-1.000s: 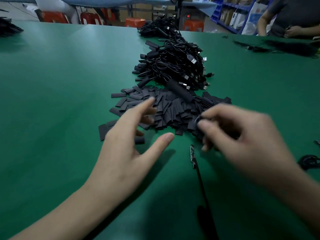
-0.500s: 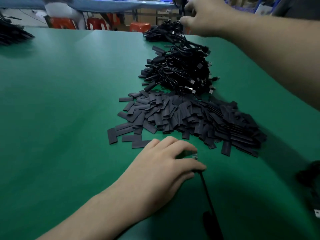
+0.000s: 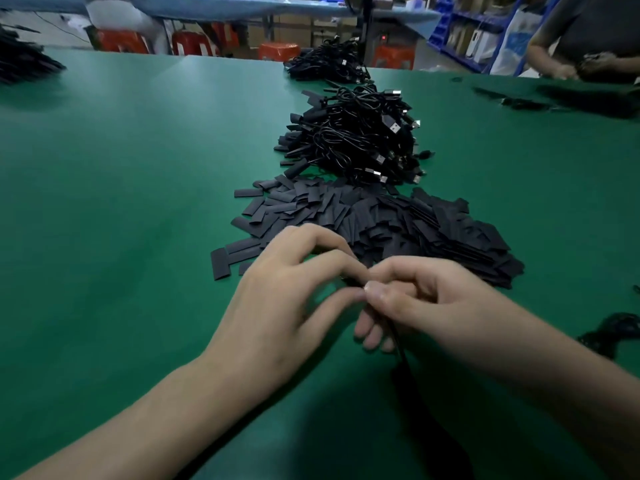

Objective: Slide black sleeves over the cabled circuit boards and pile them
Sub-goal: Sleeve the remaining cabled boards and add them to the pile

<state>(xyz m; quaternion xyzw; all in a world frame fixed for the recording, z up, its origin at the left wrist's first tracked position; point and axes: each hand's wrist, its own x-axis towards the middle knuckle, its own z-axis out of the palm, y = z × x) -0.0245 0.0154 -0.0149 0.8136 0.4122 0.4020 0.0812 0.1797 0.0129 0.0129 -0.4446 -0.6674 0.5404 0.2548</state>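
Observation:
My left hand (image 3: 284, 299) and my right hand (image 3: 440, 306) meet fingertip to fingertip just above the green table (image 3: 138, 202). A thin black cable (image 3: 398, 344) runs down from under my right thumb toward me. My left thumb and fingers pinch a small dark piece at the cable's end; the fingers hide most of it, so I cannot tell board from sleeve. Just beyond my hands lies a spread heap of flat black sleeves (image 3: 398, 223). Behind that stands a pile of black cabled pieces with USB plugs (image 3: 356, 140).
A second cable pile (image 3: 325, 65) sits near the far edge. Black material lies at the far left (image 3: 24, 64) and far right (image 3: 571, 98). A dark tangle (image 3: 613, 330) rests at the right edge. Another person (image 3: 588, 29) works at the far right corner.
My right hand has come back from the far cable pile to meet my left hand. My left hand has lifted off the table, and the cable's end is now between both hands.

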